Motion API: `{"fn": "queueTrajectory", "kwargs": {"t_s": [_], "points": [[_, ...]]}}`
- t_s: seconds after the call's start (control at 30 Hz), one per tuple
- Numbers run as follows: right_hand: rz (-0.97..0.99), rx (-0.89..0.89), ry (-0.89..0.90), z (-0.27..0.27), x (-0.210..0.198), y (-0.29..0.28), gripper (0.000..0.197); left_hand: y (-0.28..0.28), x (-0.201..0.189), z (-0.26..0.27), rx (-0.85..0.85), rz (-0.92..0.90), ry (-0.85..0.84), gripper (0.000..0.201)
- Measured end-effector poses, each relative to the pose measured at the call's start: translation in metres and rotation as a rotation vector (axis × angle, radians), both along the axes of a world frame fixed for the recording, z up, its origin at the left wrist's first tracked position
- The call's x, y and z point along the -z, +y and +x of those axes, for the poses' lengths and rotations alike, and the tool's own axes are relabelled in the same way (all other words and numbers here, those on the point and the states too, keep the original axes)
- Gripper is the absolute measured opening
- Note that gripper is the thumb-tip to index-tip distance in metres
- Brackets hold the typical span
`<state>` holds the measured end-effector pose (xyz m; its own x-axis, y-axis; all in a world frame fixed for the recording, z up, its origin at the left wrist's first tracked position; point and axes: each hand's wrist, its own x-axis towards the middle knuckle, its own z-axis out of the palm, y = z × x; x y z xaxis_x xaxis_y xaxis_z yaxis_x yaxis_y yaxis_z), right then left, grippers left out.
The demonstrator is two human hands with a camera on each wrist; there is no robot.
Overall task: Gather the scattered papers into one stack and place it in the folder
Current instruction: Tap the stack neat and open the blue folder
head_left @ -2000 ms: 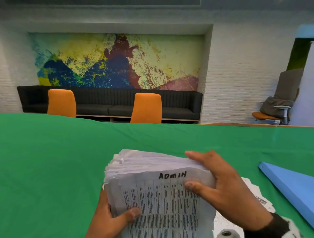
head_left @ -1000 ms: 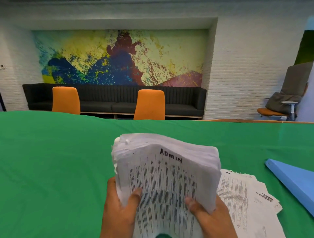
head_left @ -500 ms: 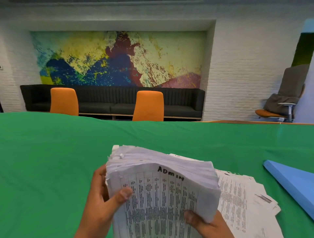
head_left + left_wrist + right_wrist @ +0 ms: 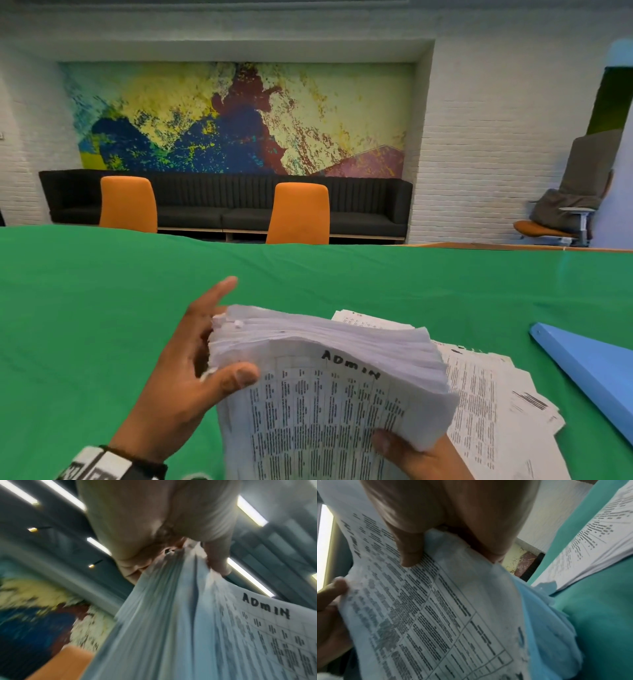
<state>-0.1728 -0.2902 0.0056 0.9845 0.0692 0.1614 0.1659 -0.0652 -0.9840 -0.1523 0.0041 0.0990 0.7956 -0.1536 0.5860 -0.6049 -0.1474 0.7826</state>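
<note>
At the bottom of the head view, the right hand (image 4: pixel 416 457) grips the near right corner of a thick stack of papers (image 4: pixel 329 387), thumb on the printed top sheet and the rest of the hand underneath; the right wrist view shows its fingers (image 4: pixel 410 550) clamped on that edge. The left hand (image 4: pixel 186 373) sits at the stack's left side, thumb pressed on the top page near the corner, while its forefinger points away, straight and free. So both hands hold the stack, raised and tilted above the green table (image 4: pixel 85 325), its far edge fanned and uneven.

Just behind and to the right, more loose sheets (image 4: pixel 496 394) lie spread on the table, partly under the raised stack. Further right, at the frame's edge, lies the blue folder (image 4: pixel 589 373), its long side running diagonally from centre right toward the lower right corner. The right hand is the nearer one to both. I judge the loose sheets need gathering first, since the folder lies beyond them.
</note>
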Motion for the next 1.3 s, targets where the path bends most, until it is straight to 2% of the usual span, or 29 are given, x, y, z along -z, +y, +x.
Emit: {"fn": "queueTrajectory", "kwargs": {"t_s": [0.07,0.1,0.17,0.23,0.27,0.3,0.37,0.4,0.47,0.5,0.6,0.67,0.73,0.77,0.83,0.9,1.0,1.17,1.3], "points": [[0.024,0.021,0.007,0.003,0.001,-0.005,0.058,-0.003,0.022,0.000,0.137,-0.197,0.219,0.127],[0.042,0.039,0.013,0.005,0.003,-0.007,0.053,-0.006,0.033,0.001,0.178,-0.223,0.294,0.135],[0.086,0.071,0.012,0.007,0.005,-0.007,0.041,-0.009,0.052,0.005,0.187,-0.164,0.367,0.135],[0.116,0.089,-0.002,0.007,0.007,-0.002,0.032,-0.016,0.068,0.004,0.089,-0.120,0.392,0.121],[0.112,0.104,-0.020,0.006,0.009,0.001,0.031,-0.021,0.073,0.003,0.007,-0.111,0.390,0.108],[0.090,0.139,-0.041,0.005,0.009,0.007,0.035,-0.027,0.078,0.002,-0.097,-0.104,0.368,0.089],[0.041,0.200,-0.066,0.003,0.008,0.019,0.024,-0.041,0.080,-0.002,-0.295,-0.092,0.294,0.052],[0.022,0.209,-0.081,0.002,0.008,0.023,0.028,-0.047,0.077,-0.006,-0.359,-0.109,0.246,0.044],[0.004,0.219,-0.084,-0.005,0.004,0.030,0.030,-0.052,0.071,-0.011,-0.386,-0.163,0.185,0.040],[-0.004,0.215,-0.106,-0.007,0.004,0.031,0.030,-0.053,0.070,-0.013,-0.357,-0.187,0.178,0.042],[0.029,0.160,-0.131,-0.008,0.011,0.026,0.053,-0.044,0.075,-0.014,-0.211,-0.202,0.254,0.060],[0.024,0.113,-0.151,-0.008,0.011,0.019,0.072,-0.036,0.078,-0.014,-0.171,-0.192,0.309,0.076],[0.022,0.099,-0.182,-0.005,0.004,0.010,0.088,-0.031,0.077,-0.013,-0.173,-0.199,0.290,0.077],[0.024,0.098,-0.198,-0.004,-0.002,0.007,0.088,-0.029,0.076,-0.012,-0.180,-0.201,0.274,0.075],[0.031,0.083,-0.256,-0.003,-0.023,0.005,0.073,-0.028,0.071,-0.011,-0.188,-0.197,0.229,0.081],[0.018,0.067,-0.316,-0.002,-0.043,0.004,0.061,-0.026,0.064,-0.010,-0.186,-0.204,0.179,0.103],[-0.044,0.043,-0.362,-0.001,-0.059,0.002,0.070,-0.017,0.049,-0.009,-0.177,-0.154,0.096,0.120],[-0.008,0.064,-0.378,0.000,-0.055,0.005,0.070,-0.003,0.020,-0.005,-0.159,-0.005,-0.008,0.112],[0.041,0.074,-0.302,-0.002,-0.040,0.012,0.079,-0.008,0.026,-0.003,-0.073,-0.124,0.051,0.116]]}}
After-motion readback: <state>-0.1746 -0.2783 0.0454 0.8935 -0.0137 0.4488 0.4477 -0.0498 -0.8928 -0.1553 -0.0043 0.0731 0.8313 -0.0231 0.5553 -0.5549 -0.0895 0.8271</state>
